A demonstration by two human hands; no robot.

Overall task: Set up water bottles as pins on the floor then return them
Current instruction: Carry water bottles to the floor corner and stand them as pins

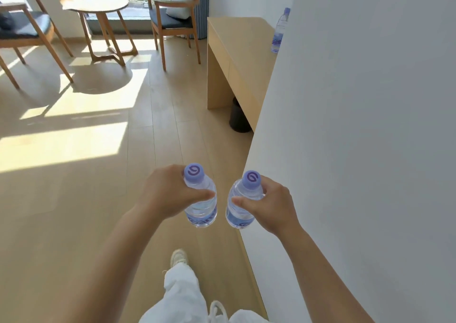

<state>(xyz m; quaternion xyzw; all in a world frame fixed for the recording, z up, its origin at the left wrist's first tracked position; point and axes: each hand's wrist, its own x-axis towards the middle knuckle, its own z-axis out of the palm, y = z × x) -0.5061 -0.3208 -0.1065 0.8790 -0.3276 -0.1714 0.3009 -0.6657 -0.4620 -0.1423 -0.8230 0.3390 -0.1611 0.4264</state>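
My left hand [167, 194] grips a clear water bottle [201, 199] with a purple cap, held upright above the wooden floor. My right hand [269, 205] grips a second such bottle [240, 204] just to its right, a small gap between the two. A third bottle [280, 30] stands upright on the wooden desk [237, 51] ahead, partly hidden by the white wall's corner.
A white wall [357, 137] runs close on my right. A dark bin [238, 116] sits under the desk. Farther off stand a round table [98, 6] and two wooden chairs [172, 19] by the window. My white trousers and shoe [179, 257] show below.
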